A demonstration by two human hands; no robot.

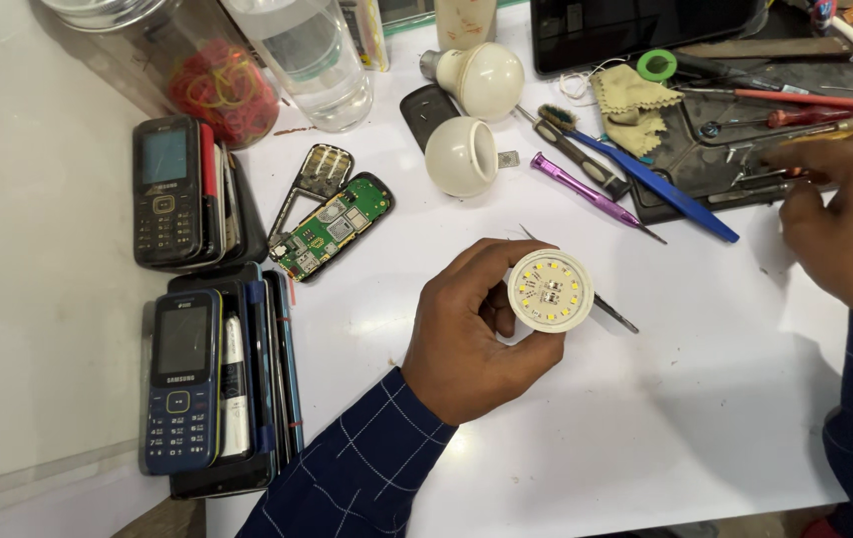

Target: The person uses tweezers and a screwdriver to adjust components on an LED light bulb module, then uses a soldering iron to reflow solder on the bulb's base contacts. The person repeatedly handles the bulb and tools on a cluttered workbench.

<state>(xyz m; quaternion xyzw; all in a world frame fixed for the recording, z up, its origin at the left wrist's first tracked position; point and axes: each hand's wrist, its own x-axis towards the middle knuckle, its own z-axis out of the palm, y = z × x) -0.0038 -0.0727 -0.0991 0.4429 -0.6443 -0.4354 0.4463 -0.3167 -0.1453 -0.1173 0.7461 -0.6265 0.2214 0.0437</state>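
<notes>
The white table [645,418] runs off every edge. The right hand [850,214] — partly cut off at the frame edge, fingers loosely curled — hovers over the tool tray [690,169]. The left hand [476,334] wraps the open bulb base [550,290], LEDs upward, mid-table; tweezers [613,313] lie half hidden beneath.

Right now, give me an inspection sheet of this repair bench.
Surface: white table, smudged.
Job's things: opened LED bulb base, LED board facing up.
Clutter: two bulb domes, green circuit board, keypad phones, purple screwdriver, blue tweezers, jar of rubber bands.
Grippers: left hand grips the bulb base; right hand reaches over the tool tray, grip unclear.
Cables: nothing seen.
Surroundings: dark screen behind.
</notes>
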